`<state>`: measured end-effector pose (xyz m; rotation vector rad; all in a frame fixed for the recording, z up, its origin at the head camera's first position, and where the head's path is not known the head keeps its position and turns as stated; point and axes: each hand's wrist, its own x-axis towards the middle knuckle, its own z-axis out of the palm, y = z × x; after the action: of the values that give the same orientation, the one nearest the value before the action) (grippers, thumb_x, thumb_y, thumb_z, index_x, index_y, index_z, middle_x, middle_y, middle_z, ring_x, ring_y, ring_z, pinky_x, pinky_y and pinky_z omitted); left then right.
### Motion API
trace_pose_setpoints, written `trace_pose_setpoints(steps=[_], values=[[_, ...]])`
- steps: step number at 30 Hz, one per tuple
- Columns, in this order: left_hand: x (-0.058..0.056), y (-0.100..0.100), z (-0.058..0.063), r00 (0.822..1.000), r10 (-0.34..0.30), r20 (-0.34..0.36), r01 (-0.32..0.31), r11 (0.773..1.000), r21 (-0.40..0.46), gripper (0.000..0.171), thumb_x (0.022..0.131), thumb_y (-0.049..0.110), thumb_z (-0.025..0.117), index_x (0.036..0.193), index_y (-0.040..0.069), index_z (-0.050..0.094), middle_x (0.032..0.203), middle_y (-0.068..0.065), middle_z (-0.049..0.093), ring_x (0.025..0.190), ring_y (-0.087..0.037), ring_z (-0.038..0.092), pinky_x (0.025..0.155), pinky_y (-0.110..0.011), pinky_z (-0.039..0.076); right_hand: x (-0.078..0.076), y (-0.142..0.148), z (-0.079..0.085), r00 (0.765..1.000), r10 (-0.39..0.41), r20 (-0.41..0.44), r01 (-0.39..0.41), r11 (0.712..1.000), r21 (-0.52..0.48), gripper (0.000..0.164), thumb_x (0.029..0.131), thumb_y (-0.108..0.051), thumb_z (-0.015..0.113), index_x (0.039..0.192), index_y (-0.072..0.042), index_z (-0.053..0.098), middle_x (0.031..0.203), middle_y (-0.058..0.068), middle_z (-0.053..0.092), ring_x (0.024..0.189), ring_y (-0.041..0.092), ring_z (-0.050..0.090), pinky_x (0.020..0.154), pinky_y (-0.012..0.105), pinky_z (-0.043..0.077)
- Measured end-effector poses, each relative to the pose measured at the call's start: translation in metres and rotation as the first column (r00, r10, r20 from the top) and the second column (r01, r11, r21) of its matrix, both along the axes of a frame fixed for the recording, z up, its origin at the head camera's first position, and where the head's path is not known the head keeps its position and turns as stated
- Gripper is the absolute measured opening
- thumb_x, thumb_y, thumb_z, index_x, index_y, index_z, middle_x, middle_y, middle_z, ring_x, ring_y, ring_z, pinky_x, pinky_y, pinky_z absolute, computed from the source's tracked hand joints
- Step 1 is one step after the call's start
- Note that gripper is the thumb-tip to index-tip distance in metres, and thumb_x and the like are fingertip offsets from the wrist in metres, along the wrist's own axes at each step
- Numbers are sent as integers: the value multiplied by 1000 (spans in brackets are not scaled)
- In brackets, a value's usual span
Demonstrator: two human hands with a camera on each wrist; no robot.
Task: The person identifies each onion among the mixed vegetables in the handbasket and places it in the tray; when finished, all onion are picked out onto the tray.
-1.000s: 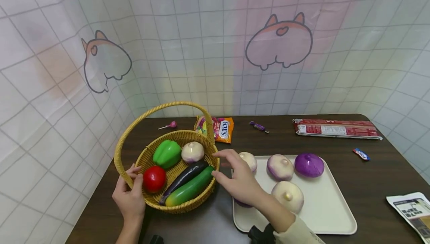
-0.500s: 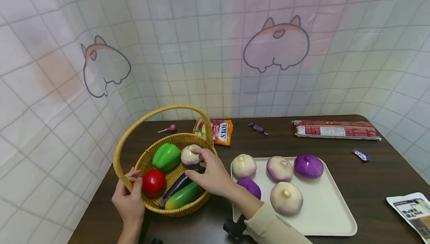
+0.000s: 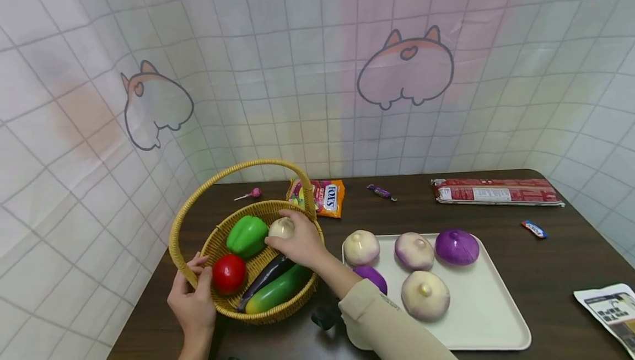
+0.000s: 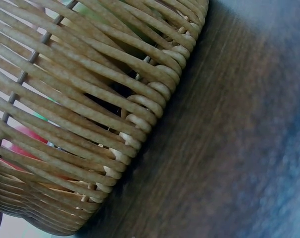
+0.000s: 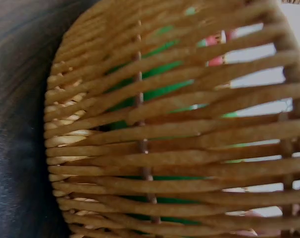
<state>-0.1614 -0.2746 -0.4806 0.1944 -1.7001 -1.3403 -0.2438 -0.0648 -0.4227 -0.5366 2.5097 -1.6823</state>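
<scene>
My left hand [image 3: 192, 299] grips the yellow wicker basket [image 3: 268, 316] at its left side, near the foot of the arched handle. Inside the basket lie a green bell pepper [image 3: 246, 236], a red tomato [image 3: 229, 274], a dark eggplant [image 3: 265, 281] and a green cucumber-like vegetable [image 3: 280, 289]. My right hand [image 3: 305, 243] reaches over the right rim, thumb and fingers around a white turnip [image 3: 281, 228] in the basket. Both wrist views show the woven wall up close, the left at the wicker side [image 4: 90, 84], the right at the wicker strands [image 5: 155, 129]; neither shows fingers clearly.
A white tray [image 3: 488, 307] right of the basket holds several turnips, some pale [image 3: 425, 295], some purple [image 3: 457, 247]. Behind lie a lollipop [image 3: 255, 192], a candy bag [image 3: 327, 197], a purple candy [image 3: 382, 192], a long red packet [image 3: 496, 191] and a small blue candy [image 3: 534, 229].
My right hand has moved left from the basket's right rim to the turnip inside, and its fingers now hold it. The left hand keeps its grip on the basket.
</scene>
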Motion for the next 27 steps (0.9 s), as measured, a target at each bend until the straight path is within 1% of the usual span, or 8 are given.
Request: trace_pose_setpoints(steps=[2, 7, 9, 13, 17, 23, 26, 27], values=[[0, 0, 0, 1000, 1, -2, -1, 1000, -5, 6, 82, -16, 62, 78, -13, 59, 97, -25, 69, 109, -21, 66, 95, -21, 51, -3, -2, 0, 1000, 5, 23, -5, 1000, 0, 70, 80, -30, 76, 140, -7, 48, 139, 16, 50, 102, 28, 59, 74, 36, 55], [0, 0, -1, 1000, -1, -11, 1, 1000, -7, 6, 81, -17, 62, 78, -13, 59, 97, -25, 69, 109, -20, 66, 94, -21, 51, -9, -8, -2, 998, 14, 55, -17, 998, 53, 74, 78, -26, 78, 142, -7, 47, 137, 15, 53, 98, 26, 59, 75, 37, 54], [0, 0, 0, 1000, -3, -13, 3, 1000, -4, 6, 81, -16, 63, 78, -12, 59, 98, -25, 69, 109, -20, 66, 94, -20, 51, -11, -9, -2, 998, 10, 61, -15, 997, 73, 76, 76, -25, 80, 142, -7, 47, 135, 15, 54, 98, 26, 59, 76, 38, 54], [2, 1, 3, 1000, -5, -1, 5, 1000, 9, 7, 81, -16, 64, 78, -11, 59, 99, -24, 69, 109, -20, 65, 93, -19, 50, -14, -12, -4, 995, -2, 103, -6, 997, 72, 77, 75, -23, 81, 142, -6, 47, 133, 15, 56, 101, 28, 60, 80, 41, 54], [2, 0, 2, 1000, -10, 8, 10, 1000, 25, 9, 81, -15, 64, 77, -10, 58, 99, -23, 70, 110, -22, 65, 94, -19, 50, -16, -15, -6, 990, -5, 140, -5, 997, 73, 77, 74, -23, 82, 141, -5, 48, 133, 15, 56, 104, 28, 60, 84, 41, 53], [1, 0, 1, 1000, -5, -9, 5, 1000, 6, 7, 81, -16, 64, 78, -11, 59, 98, -25, 69, 108, -21, 65, 93, -19, 50, -17, -17, -7, 990, -8, 142, -5, 996, 89, 78, 73, -22, 84, 139, -4, 48, 129, 17, 58, 103, 28, 60, 85, 42, 53], [1, 0, 1, 1000, 0, -6, 0, 1000, -7, 7, 81, -16, 63, 78, -12, 59, 98, -25, 69, 107, -20, 65, 93, -18, 50, -16, -16, -6, 991, 1, 132, -13, 996, 94, 75, 75, -22, 83, 138, -4, 49, 129, 17, 58, 103, 28, 59, 86, 42, 52], [1, 0, 1, 1000, 3, -4, -3, 1000, -10, 7, 81, -17, 63, 78, -12, 59, 97, -24, 69, 107, -20, 65, 93, -18, 50, -16, -16, -5, 993, 5, 120, -16, 995, 97, 74, 74, -22, 83, 138, -3, 49, 128, 17, 58, 102, 27, 59, 84, 40, 52]])
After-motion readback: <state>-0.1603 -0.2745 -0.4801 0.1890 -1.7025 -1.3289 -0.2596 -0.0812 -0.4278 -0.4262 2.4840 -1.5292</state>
